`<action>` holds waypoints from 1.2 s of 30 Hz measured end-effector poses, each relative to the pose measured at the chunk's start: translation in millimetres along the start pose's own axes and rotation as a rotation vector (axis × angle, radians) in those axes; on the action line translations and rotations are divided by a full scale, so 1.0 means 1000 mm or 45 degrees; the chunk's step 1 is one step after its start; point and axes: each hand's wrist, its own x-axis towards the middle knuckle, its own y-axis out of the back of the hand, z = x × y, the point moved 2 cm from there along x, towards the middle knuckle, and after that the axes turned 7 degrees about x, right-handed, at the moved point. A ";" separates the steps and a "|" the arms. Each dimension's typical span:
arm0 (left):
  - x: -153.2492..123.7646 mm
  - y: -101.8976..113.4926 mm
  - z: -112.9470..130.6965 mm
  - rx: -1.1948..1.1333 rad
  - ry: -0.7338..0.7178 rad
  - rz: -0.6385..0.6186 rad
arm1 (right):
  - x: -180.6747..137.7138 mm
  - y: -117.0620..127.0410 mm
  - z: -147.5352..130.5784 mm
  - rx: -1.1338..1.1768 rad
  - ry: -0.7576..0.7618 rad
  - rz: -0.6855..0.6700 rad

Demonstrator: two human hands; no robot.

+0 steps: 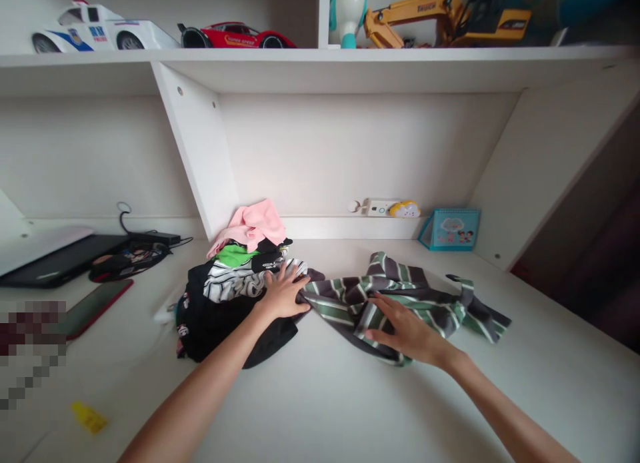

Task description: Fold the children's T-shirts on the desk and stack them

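Note:
My left hand (284, 295) is spread over the right side of a clothes pile, its fingers apart on a black-and-white striped garment (225, 281). Black cloth (215, 330) lies under and in front of it, with a green piece (235, 255) and a pink garment (255, 224) stacked behind. To the right, a crumpled green, grey and white striped garment (340, 296) stretches across the desk, one end reaching the left hand's fingertips. My right hand (403, 330) rests on its middle, fingers extended and thumb apart. The cloth beneath both palms is hidden.
A blue desk calendar (453, 230) and a power strip (383, 208) are at the back. Left are a laptop (55, 260), a phone (97, 310) and a yellow piece (90, 418). Toy cars (237, 35) and a toy excavator (445, 20) stand on the shelf above.

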 end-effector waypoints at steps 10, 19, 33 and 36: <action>-0.035 0.017 -0.082 0.043 0.169 -0.267 | -0.024 0.039 0.039 0.060 -0.048 -0.116; -0.034 0.056 0.005 -0.058 -0.111 -0.101 | -0.057 0.053 0.051 0.111 -0.155 -0.169; 0.013 -0.018 -0.048 -0.296 0.015 -0.007 | -0.110 0.053 0.063 0.059 -0.280 -0.104; -0.005 0.007 0.017 -0.453 -0.426 -0.043 | -0.115 0.053 0.075 -0.048 -0.278 -0.116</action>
